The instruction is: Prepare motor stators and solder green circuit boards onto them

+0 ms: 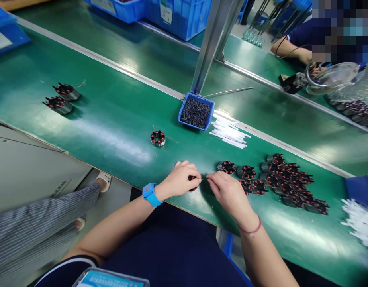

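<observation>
My left hand (184, 176), with a blue band at the wrist, is closed around a motor stator (192, 184) near the table's front edge. Most of that stator is hidden under the fingers. Just right of it, my right hand (227, 189) pinches at what looks like a thin wire end; the wire is too fine to make out clearly. Another stator (157, 138) with copper windings and splayed wire leads lies beyond my left hand. Several stators (246, 172) stand right beside my right hand.
A blue bin (196, 112) of short black tubes sits at the middle, beside white tubes (230, 133). More stators (288, 181) are grouped at right, two (63, 97) at left. White pieces (359, 221) lie far right. A metal post (212, 44) rises behind. A co-worker's arm (294, 52) shows across.
</observation>
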Motion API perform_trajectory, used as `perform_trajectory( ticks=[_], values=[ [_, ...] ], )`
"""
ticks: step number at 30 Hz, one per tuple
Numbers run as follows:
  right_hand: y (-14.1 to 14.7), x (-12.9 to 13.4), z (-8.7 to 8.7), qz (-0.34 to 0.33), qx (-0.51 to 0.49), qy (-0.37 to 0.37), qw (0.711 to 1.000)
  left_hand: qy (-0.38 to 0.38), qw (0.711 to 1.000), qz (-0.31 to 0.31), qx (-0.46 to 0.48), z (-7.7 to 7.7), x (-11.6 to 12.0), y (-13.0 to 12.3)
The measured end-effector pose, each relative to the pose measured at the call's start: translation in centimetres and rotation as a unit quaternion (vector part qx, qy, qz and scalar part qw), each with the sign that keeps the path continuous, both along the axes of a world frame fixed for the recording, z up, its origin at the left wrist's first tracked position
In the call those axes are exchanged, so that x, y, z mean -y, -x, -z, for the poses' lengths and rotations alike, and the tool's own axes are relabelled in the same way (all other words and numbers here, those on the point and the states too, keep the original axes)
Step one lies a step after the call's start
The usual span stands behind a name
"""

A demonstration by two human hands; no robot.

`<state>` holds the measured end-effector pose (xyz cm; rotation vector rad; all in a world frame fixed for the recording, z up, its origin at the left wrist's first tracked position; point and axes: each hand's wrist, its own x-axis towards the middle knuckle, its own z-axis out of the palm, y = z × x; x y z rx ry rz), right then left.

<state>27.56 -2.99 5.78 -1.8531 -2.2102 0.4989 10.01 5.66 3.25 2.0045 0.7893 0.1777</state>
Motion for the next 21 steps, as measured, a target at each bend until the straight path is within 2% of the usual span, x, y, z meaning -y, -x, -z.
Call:
perform_trajectory(
  ticks=[13, 21],
  values=[
    [-0.09, -0.03, 0.20, -0.015, 0.033, 0.013, 0.999, 0.008, 1.000, -0.004, 0.001, -0.09, 0.04, -0.07],
    [-0.01, 0.06, -0.15, -0.017, 0.020, 0.007, 1.000, 0.004, 1.000, -0.002, 0.000, -0.06, 0.00, -0.03]
  ],
)
